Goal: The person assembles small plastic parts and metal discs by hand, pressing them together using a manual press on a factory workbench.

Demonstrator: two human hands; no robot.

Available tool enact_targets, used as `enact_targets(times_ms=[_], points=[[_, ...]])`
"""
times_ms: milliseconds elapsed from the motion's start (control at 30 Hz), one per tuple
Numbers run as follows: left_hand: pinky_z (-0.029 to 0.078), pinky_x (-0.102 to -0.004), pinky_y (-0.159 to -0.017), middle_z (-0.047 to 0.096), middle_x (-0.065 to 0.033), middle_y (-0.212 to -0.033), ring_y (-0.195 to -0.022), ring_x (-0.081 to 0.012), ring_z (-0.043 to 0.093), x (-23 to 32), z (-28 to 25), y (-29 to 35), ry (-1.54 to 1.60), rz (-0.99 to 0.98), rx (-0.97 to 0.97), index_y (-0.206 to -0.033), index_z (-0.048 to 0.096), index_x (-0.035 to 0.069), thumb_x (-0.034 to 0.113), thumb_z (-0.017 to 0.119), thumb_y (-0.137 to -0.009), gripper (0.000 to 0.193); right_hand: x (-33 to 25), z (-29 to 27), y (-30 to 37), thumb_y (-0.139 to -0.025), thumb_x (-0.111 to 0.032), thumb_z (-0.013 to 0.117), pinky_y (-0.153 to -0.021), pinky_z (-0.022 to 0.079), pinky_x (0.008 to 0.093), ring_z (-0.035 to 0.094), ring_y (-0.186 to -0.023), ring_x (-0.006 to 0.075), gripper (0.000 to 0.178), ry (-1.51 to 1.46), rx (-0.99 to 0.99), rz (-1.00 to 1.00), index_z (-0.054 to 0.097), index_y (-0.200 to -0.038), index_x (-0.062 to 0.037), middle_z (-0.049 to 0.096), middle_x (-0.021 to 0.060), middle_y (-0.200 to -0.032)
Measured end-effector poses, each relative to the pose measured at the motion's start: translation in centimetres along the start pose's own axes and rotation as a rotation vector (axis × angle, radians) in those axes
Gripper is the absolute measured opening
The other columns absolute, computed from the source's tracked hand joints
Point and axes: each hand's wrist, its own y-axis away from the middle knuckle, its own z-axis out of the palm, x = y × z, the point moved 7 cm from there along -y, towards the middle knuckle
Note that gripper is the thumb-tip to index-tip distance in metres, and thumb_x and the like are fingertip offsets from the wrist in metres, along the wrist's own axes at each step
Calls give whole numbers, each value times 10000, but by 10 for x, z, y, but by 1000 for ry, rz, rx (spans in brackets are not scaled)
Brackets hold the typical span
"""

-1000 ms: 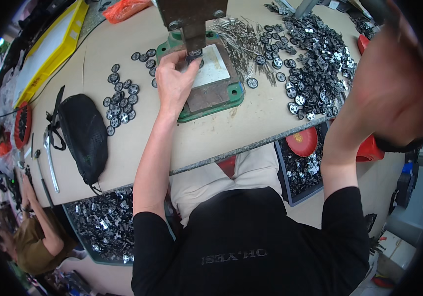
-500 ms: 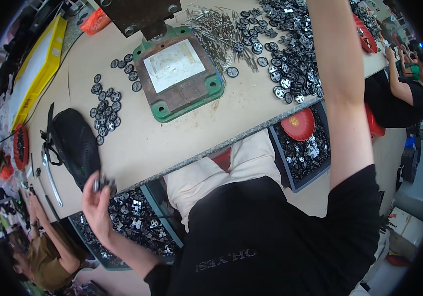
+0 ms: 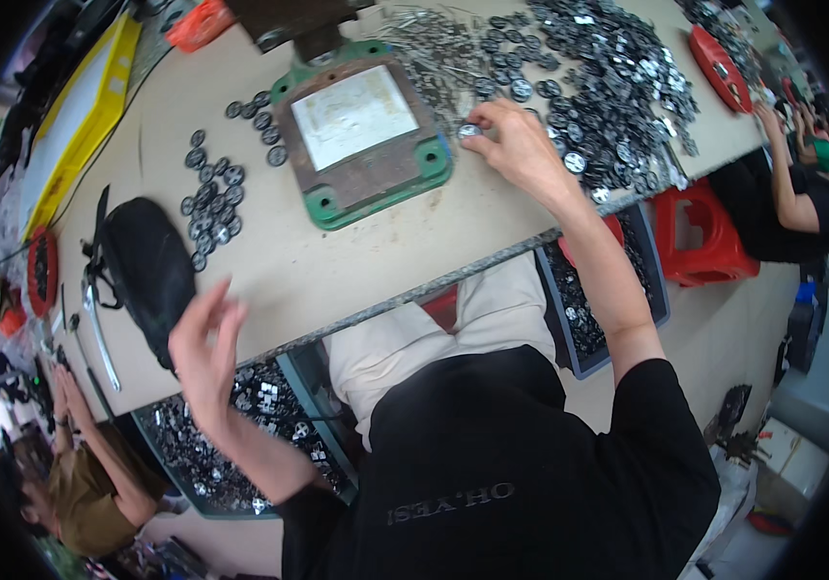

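Right hand (image 3: 521, 145) pinches a small round black-and-silver disc (image 3: 469, 130) on the table, just right of the green-framed press plate (image 3: 364, 130); dense heap of same discs (image 3: 608, 87) far right; left hand (image 3: 203, 353) fingers spread, empty, above a near-left tray of parts (image 3: 231, 440), beside black pouch (image 3: 148, 271).

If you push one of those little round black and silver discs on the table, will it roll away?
Probably not. The disc under the right hand fingertips lies flat, so it would likely slide. It looks small and rigid, probably light. On edge, its round shape might roll.
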Motion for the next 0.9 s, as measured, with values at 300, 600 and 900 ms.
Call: enact_targets(times_ms=[300, 600, 900], points=[[470, -313, -731, 655, -136, -839, -791, -220, 617, 21, 70, -139, -301, 268, 127, -1009, 642, 11, 182, 665, -755, 307, -10, -15, 16, -719, -145, 656, -756, 455, 393, 586, -879, 323, 219, 218, -61, 166, 623, -888, -10, 603, 146, -935], [460, -269, -698, 637, -74, -783, -703, -136, 584, 12, 88, -145, -117, 70, 5, -975, 624, 1, 73, 641, -746, 241, -2, -2, -17, -739, -113, 624, -729, 451, 391, 579, -859, 289, 128, 230, -6, 55, 620, -852, -54, 579, 90, -911], [480, -215, -636, 631, -90, -874, -769, -142, 610, 26, 94, -45, 998, -164, -313, -990, 597, -18, 24, 579, -838, 158, -3, -1, -22, -771, -68, 582, -707, 448, 376, 566, -823, 272, 46, 353, -253, -154, 565, -779, -26, 533, 76, -858]])
